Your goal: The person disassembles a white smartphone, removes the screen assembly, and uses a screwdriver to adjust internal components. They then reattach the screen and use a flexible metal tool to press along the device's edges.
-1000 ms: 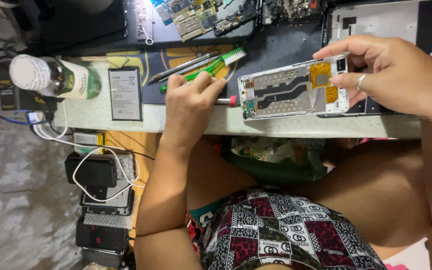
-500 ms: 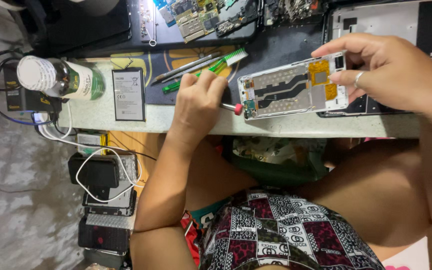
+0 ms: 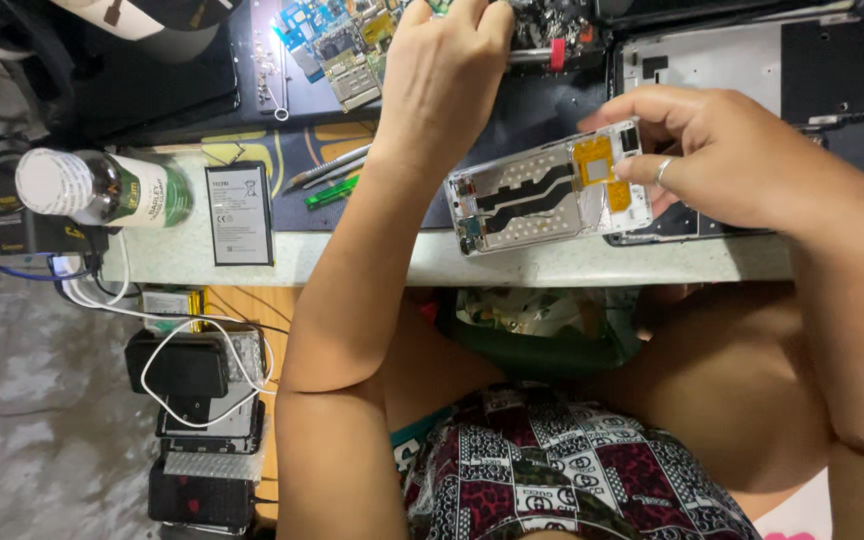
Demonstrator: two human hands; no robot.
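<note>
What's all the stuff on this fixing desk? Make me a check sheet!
Surface: pale worktable with a dark mat on it.
Job's things: opened phone frame, yellow parts showing, lifted off the table.
Clutter: circuit boards, flat battery, white-capped bottle lying down, green tool, second phone frame.
Grips: right hand holds the phone frame; left hand reaches up to the boards.
Cables: white cable looping below the table edge.
Surroundings: black devices stacked lower left; patterned shorts.
</note>
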